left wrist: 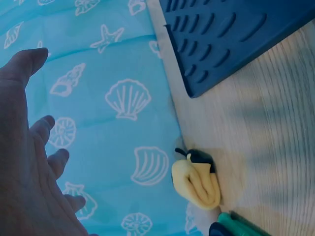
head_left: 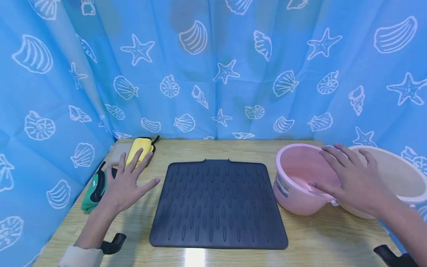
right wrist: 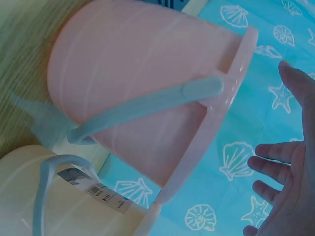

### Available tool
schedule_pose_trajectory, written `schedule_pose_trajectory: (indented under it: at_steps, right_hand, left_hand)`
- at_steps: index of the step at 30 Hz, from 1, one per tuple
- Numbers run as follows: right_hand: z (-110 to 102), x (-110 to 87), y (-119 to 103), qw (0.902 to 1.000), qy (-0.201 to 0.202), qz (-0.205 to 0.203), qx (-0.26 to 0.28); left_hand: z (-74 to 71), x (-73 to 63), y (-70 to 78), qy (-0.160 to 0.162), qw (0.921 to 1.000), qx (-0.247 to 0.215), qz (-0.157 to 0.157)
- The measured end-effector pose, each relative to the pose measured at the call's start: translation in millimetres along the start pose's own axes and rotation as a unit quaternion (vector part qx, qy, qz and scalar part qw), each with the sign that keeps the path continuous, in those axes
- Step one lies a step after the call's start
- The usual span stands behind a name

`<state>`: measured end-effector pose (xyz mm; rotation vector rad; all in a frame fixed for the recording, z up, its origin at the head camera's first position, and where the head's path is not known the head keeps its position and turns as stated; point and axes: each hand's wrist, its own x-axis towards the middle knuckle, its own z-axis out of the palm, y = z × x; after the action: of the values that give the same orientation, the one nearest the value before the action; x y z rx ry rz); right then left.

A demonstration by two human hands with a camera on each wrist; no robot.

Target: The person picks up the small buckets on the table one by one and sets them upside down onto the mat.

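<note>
My left hand (head_left: 125,189) hovers with spread fingers over the left side of the table, holding nothing. Beyond it lie a folded yellow cloth (head_left: 136,146) with black trim and a folded green cloth (head_left: 90,196) with a black strap; in the head view the fingers overlap the yellow one. On the other side, my right hand (head_left: 353,180) is spread above two buckets, its palm bare of any object. The pink bucket (head_left: 293,202) stands to the left, and a cream bucket (head_left: 397,172) sits close beside it. In the right wrist view, a pale handle (right wrist: 147,105) hangs against the pink bucket.
Between the hands, a dark ribbed mat (head_left: 218,207) lies flat on the wooden table (head_left: 213,148). A greyish folded item (head_left: 117,152) lies behind the cloths at the left edge. Blue curtains (head_left: 213,104) with white shell prints enclose the back and sides.
</note>
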<state>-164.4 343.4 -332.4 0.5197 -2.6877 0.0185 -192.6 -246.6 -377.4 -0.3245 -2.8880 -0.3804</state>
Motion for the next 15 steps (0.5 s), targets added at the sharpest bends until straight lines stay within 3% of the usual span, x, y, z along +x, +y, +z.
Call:
schedule_pose_trajectory:
  at_steps: [8,15]
  right_hand:
    - [-1.2,-6.3,-9.4,0.9987,0.023,-0.04,0.023]
    - [5.0,-12.9,-9.1,0.9951,0.049,-0.082,0.026]
  left_hand:
    - [8.0,-1.1,1.5,0.009,0.9998,-0.014,0.009]
    - [13.5,-2.6,4.4,-0.001,0.9996,-0.028,0.005]
